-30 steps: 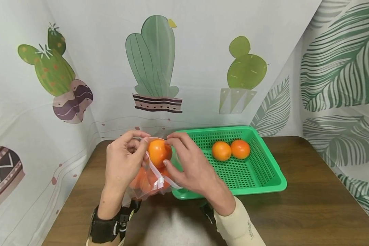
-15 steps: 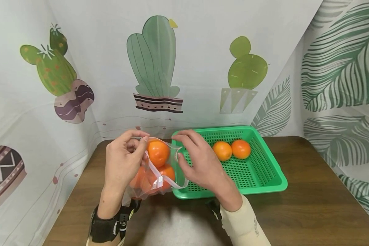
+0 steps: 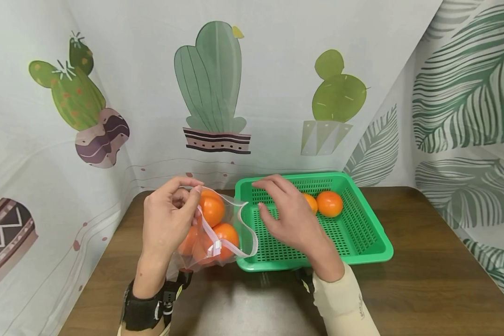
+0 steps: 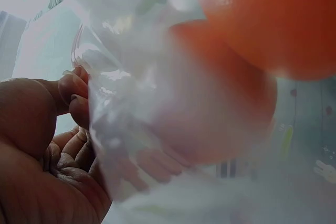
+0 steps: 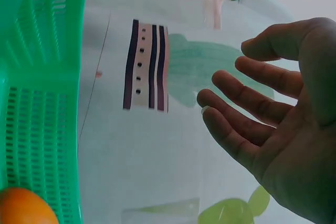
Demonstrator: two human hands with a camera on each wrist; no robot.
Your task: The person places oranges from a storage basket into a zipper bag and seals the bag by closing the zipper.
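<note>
In the head view my left hand [image 3: 168, 224] pinches the rim of a clear slider zip bag [image 3: 245, 242] between thumb and fingers. The bag's mouth gapes toward the basket, its white slider at the front. Several smooth, round orange fruits [image 3: 226, 237] lie inside, one on top of the others; they loom close and blurred in the left wrist view [image 4: 220, 108]. My right hand [image 3: 291, 219] hovers over the left part of a green basket [image 3: 374, 224], fingers spread and holding nothing. Two more such fruits [image 3: 330, 204] sit in the basket, one partly hidden by that hand.
The basket with slotted walls stands on a brown wooden table [image 3: 437, 261], right of the bag. Behind the table hangs a white cloth [image 3: 277, 84] printed with cacti and leaves. The bag overlaps the basket's left rim in the head view.
My right hand has moved right, from the top fruit at the bag's mouth to over the basket. That fruit has settled slightly left in the bag, whose mouth has spread. My left hand keeps its hold.
</note>
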